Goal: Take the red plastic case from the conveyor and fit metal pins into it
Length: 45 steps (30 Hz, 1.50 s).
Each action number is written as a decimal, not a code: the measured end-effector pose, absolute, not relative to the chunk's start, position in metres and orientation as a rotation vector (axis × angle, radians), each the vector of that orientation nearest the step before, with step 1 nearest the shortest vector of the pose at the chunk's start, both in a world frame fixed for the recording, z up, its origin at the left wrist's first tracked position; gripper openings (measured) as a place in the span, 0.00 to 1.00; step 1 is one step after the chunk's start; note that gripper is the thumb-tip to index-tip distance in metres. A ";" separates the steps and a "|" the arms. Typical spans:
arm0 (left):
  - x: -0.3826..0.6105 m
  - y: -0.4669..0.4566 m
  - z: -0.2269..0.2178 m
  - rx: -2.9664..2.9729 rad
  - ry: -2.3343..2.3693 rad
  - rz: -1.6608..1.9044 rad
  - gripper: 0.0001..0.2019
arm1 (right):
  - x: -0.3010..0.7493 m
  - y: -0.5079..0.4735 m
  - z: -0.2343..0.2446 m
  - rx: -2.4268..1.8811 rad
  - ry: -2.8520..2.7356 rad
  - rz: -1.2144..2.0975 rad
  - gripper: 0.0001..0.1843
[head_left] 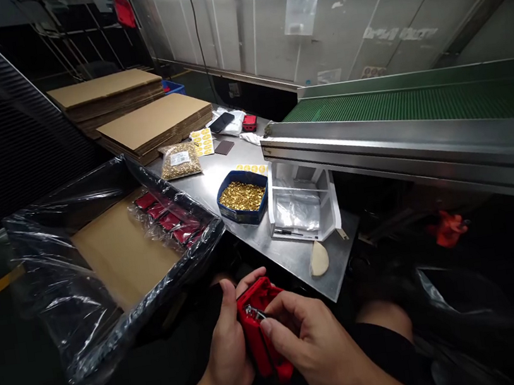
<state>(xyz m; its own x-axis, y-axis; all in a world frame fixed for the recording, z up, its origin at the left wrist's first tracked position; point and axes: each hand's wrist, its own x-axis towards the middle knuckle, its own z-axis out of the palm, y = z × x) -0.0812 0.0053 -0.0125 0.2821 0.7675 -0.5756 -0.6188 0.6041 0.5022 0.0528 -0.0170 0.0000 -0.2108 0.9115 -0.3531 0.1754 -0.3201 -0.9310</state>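
My left hand (229,343) is wrapped round a red plastic part (258,336), held over my lap just below the steel table's near edge. My right hand (306,338) pinches a small metal piece against the top of that red part, fingers curled. A blue tray of small brass pieces (243,196) sits on the steel table (295,257) a short way beyond my hands. To the left, a cardboard box lined with black plastic film (103,252) holds a row of bagged red parts (169,217).
A clear plastic bin with bags (301,202) stands right of the blue tray. A green conveyor belt (416,103) runs across the right. Flat cardboard stacks (152,124), a bag of brass pieces (179,160), yellow stickers, a phone and a pale wedge (319,259) lie on the table.
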 end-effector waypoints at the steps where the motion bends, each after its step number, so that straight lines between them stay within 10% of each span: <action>1: -0.081 0.005 -0.013 0.204 0.890 0.939 0.35 | 0.052 -0.017 -0.001 -1.445 -1.280 1.605 0.13; 8: -0.080 0.003 -0.011 0.208 0.884 0.909 0.36 | 0.059 -0.017 0.006 -1.349 -1.116 1.694 0.13; 16: -0.080 0.005 -0.008 0.057 0.844 0.787 0.34 | 0.080 -0.010 0.014 -1.422 -1.776 1.015 0.09; 45: -0.071 0.003 -0.007 -0.019 0.844 0.714 0.29 | 0.090 -0.008 0.020 -1.341 -1.874 0.984 0.07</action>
